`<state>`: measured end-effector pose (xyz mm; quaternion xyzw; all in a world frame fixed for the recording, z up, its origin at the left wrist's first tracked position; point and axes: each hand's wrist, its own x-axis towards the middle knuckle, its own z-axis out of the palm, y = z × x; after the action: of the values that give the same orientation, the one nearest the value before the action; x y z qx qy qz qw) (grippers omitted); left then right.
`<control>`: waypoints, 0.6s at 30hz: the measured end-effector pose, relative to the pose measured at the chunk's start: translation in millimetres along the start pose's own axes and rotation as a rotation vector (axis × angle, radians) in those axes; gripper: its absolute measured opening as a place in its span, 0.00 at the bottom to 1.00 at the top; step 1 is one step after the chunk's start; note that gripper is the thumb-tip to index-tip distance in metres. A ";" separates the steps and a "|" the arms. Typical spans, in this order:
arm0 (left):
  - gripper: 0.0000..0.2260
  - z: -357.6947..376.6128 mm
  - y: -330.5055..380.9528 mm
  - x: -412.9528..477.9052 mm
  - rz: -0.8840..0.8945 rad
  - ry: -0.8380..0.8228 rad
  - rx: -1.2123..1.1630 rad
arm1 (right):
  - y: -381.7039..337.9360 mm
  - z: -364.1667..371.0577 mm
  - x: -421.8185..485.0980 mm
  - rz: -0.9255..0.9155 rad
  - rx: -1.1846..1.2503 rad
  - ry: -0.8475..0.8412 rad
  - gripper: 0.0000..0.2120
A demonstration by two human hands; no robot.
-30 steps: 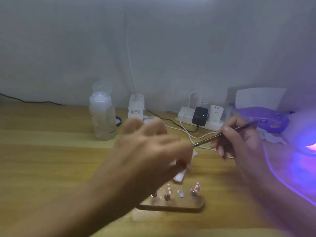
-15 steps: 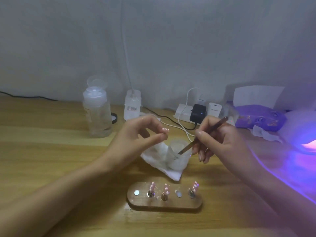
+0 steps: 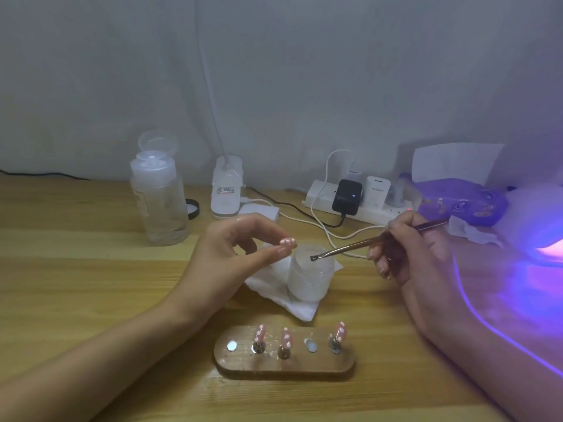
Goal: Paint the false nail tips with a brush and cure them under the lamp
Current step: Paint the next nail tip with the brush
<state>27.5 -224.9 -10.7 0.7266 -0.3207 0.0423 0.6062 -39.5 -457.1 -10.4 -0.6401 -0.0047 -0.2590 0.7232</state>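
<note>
Left hand (image 3: 231,257): thumb and forefinger pinch pink nail tip (image 3: 288,242).
Right hand (image 3: 405,251): grips brush (image 3: 365,241), bristles seemingly over jar (image 3: 309,278).

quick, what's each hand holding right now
Left hand: closed, pinching a pink white-dotted false nail tip.
Right hand: closed, gripping a thin metallic brush.

Noted pink with white dots on the nail tip (image 3: 288,242) and on 3 mounted tips (image 3: 260,332) on the brown wooden holder (image 3: 285,365). Saw a coppery brush (image 3: 350,246), frosted white jar (image 3: 309,278), black charger (image 3: 347,197), violet glow from the lamp (image 3: 539,220), purple printed tissue pack (image 3: 460,205).
</note>
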 end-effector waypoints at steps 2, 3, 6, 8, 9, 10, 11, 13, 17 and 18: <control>0.05 1.5 -0.8 -0.2 0.010 0.010 -0.012 | 1.8 1.5 -0.8 0.032 0.033 -0.001 0.18; 0.05 1.8 -1.8 -0.6 0.010 0.017 -0.010 | 2.4 2.4 -1.3 0.048 0.051 -0.002 0.18; 0.02 2.6 -5.8 -1.8 -0.002 0.036 0.004 | 0.5 3.4 -2.3 0.065 0.098 0.017 0.18; 0.03 2.7 -8.7 -1.9 -0.014 0.043 0.036 | -0.8 3.3 -1.7 0.073 0.138 0.043 0.16; 0.04 2.8 -9.9 -1.9 -0.016 0.039 0.055 | -0.9 3.1 -1.8 0.086 0.154 0.054 0.15; 0.04 2.7 -10.7 -2.1 -0.011 0.031 0.069 | -0.9 2.8 -1.6 0.096 0.160 0.058 0.14; 0.04 2.5 -11.1 -2.4 -0.001 0.020 0.078 | -0.8 2.9 -1.4 0.101 0.153 0.054 0.12; 0.04 2.5 -11.6 -3.7 0.018 -0.002 0.088 | -0.7 3.4 -1.6 0.103 0.119 0.031 0.09; 0.03 1.8 -13.3 -5.6 0.012 -0.019 0.125 | -1.4 6.0 -3.8 0.075 0.066 -0.034 0.09; 0.03 1.5 -13.8 -5.9 0.012 -0.021 0.136 | -1.5 6.9 -4.0 0.066 0.055 -0.050 0.09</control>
<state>29.4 -223.0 -25.6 0.7646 -0.3278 0.0601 0.5516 -41.3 -449.2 -9.1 -0.6261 -0.0089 -0.2189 0.7483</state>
